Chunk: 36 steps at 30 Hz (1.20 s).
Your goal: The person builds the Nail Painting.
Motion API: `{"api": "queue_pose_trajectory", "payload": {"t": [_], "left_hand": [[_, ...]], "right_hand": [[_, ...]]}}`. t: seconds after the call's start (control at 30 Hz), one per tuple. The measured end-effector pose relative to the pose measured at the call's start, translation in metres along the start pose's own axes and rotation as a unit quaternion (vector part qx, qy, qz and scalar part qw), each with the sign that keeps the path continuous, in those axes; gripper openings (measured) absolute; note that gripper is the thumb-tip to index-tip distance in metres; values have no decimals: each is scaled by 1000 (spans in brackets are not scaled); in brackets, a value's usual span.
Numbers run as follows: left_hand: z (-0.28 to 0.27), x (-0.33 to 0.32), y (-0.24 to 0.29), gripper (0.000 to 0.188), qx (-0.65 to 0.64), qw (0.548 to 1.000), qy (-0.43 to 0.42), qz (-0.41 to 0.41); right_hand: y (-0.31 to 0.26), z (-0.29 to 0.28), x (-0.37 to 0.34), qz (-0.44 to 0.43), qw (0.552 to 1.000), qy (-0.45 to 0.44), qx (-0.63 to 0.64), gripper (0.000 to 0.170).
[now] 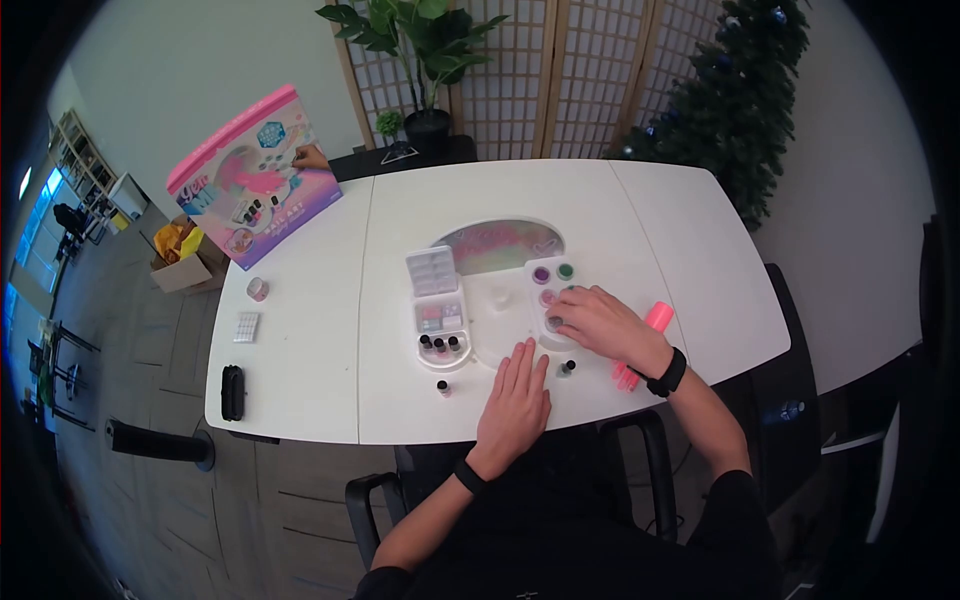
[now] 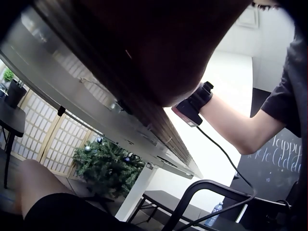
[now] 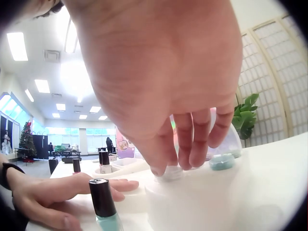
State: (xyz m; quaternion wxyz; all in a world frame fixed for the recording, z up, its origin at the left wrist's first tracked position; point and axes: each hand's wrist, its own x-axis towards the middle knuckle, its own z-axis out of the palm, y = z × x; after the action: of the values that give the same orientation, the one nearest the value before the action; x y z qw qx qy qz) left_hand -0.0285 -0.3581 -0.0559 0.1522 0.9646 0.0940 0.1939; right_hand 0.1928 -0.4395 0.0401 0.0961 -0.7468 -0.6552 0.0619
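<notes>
My right hand [image 1: 605, 325] reaches over the right wing of a white nail-art station [image 1: 505, 345]. Its thumb and fingers pinch a small clear pot [image 3: 171, 173] seated there; the palm hides part of it from above. Around those fingers sit other pots: a purple pot [image 1: 541, 275], a green pot [image 1: 566, 271] and a pink pot [image 1: 547, 297]. My left hand [image 1: 515, 400] lies with straight fingers, its fingertips at the station's front edge. Close by, between the hands, stands a black-capped teal nail polish bottle [image 3: 103, 204].
On the station's left wing are an open lidded case [image 1: 432, 272] and several polish bottles [image 1: 440, 345]. Another bottle [image 1: 443, 388] stands in front. A pink object [image 1: 658, 317] lies beneath the right wrist. The product box [image 1: 255, 180] stands at the back left; a black case [image 1: 232, 392] lies front left.
</notes>
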Motion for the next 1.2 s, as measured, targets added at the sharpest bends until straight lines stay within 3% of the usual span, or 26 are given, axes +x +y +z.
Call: {"api": "queue_pose_trajectory", "payload": {"t": [0.2,0.3,0.4,0.5,0.6,0.9,1.0,1.1,1.2], "left_hand": [[-1,0,1,57,8,1000,-1,-1],[2,-1,-1,57,-19,1000,-5,0],[0,-1,-1,57,-9,1000,1,6],[1,-1,-1,57,-5,1000,-6,5],[0,-1,0,57,-5,1000,-4,5],[1,-1,0,57,6,1000,3,4],[-2,-1,0,57,-6,1000,0,2],[-1,-1,1,57,9,1000,-2,3],[0,-1,1,57,3,1000,-6,0]], "right_hand": [[1,6,-4,-30,998,54,5,22],[14,-1,-17,2,995,91,51,23],[33,-9,-40,107,992,64,26,26],[47,7,-59,104,990,42,-81,25],[45,22,-60,105,989,24,-102,24],[47,19,-54,119,991,36,-45,25],[37,0,-54,142,986,85,-22,26],[29,-15,-44,104,988,105,47,26],[23,-8,-33,53,995,83,16,25]]}}
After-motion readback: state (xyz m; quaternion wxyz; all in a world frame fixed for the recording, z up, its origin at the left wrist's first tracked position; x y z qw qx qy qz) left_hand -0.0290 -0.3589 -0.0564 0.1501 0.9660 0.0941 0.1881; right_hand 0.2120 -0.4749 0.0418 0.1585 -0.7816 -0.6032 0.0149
